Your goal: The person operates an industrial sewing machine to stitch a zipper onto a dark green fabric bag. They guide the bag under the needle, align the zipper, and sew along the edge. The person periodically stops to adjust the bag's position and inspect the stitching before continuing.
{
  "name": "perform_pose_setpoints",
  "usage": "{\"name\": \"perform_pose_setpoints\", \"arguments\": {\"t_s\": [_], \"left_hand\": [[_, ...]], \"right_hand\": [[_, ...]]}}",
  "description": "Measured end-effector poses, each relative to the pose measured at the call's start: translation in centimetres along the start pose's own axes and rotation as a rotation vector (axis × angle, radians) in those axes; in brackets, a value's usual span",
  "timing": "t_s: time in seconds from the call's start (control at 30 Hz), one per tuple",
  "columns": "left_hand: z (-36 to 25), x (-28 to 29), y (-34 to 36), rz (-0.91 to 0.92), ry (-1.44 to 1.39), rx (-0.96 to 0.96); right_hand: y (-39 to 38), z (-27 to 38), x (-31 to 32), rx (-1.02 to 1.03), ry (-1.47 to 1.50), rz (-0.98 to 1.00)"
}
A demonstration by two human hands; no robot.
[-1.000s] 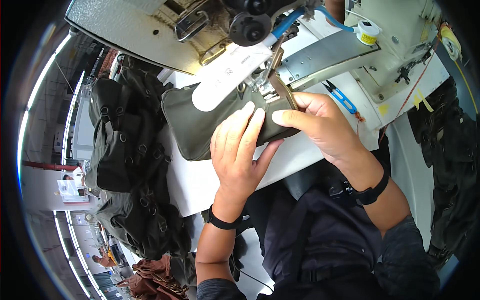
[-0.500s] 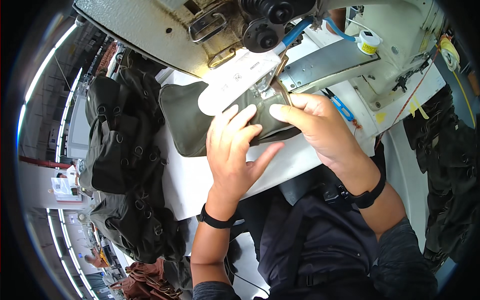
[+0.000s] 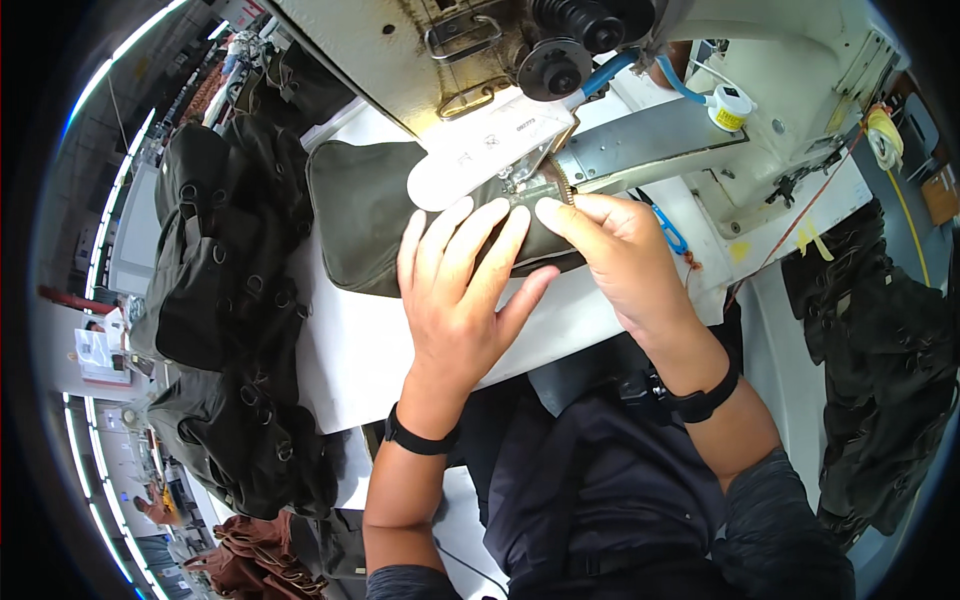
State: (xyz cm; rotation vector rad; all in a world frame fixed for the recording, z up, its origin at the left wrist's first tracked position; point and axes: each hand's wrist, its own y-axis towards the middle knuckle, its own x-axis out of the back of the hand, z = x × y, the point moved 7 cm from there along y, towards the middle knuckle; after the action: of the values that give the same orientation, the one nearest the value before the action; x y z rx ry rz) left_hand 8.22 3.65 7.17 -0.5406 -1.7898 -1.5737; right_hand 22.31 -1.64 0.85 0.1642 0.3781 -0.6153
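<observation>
A dark olive fabric pouch-like piece lies under the presser foot of a sewing machine. My left hand rests flat on it with the fingers spread, left of and in front of the foot. At the piece's right end, my right hand pinches its edge between thumb and fingers, close to a brass-coloured toothed strip that looks like a zipper. A white rounded lamp-like attachment covers part of the fabric behind my left fingertips. The needle point cannot be made out.
The machine's metal bed runs off to the right, with blue-handled snips beside it. Dark olive bags with metal rings are heaped at the left, above reddish-brown ones. More dark bags hang at the far right.
My left fingers have straightened and spread more on the fabric. My right hand still pinches the edge, its thumb closer to the presser foot. The whole view has shifted slightly.
</observation>
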Motion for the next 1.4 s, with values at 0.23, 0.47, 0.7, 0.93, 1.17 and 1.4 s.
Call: {"name": "perform_pose_setpoints", "arguments": {"t_s": [0.23, 0.47, 0.7, 0.93, 1.17, 1.4], "left_hand": [[1.0, -0.4, -0.3, 0.025, 0.098, -0.104], [1.1, -0.8, -0.2, -0.028, 0.119, -0.164], [2.6, 0.2, 0.4, 0.031, 0.136, -0.334], [2.0, 1.4, 1.7, 0.085, 0.124, -0.385], [1.8, 0.9, 1.1, 0.030, -0.004, -0.178], [1.9, 0.7, 1.0, 0.027, -0.002, -0.207]], "right_hand": [[0.3, 0.9, 0.1, 0.107, -0.164, -0.054], [-0.1, 3.4, 0.1, 0.290, -0.513, -0.079], [-0.6, 5.7, -0.2, 0.107, -0.390, 0.009], [0.9, 6.4, -1.2, -0.095, 0.178, 0.177], [-1.2, 7.4, -2.6, 0.972, -0.925, -0.093], [-1.9, 5.0, -2.1, 1.080, -1.172, -0.195]]}}
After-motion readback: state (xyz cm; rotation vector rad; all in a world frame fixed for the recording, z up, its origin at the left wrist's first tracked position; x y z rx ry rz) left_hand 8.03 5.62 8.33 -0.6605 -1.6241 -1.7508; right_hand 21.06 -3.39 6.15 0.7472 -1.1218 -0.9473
